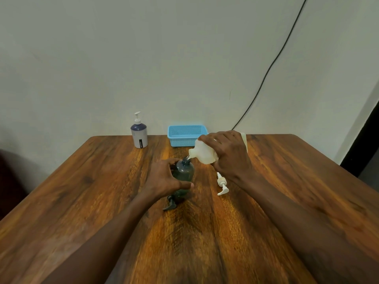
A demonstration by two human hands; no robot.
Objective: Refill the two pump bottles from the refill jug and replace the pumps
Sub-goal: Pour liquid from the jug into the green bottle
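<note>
Both forearms are reaching in over the table (82, 191); the left hand (164, 179) is wrapping round the dark bottle (184, 173), the right hand (229, 154) is clamping the tilted jug (202, 152), spout at the neck. Narrow mouth – tipping faster risks spilling. Loose pumps are lying nearby – dark pump (170, 204), white pump (222, 184).

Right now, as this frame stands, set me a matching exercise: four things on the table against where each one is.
Things:
1. refill jug
2. dark bottle
3. white pump
4. blue basket

Places:
A. lying loose on the table
B. at the far edge by the wall
C. tilted in the right hand
D. upright, steadied by the left hand

Pairs: 1-C, 2-D, 3-A, 4-B
</note>
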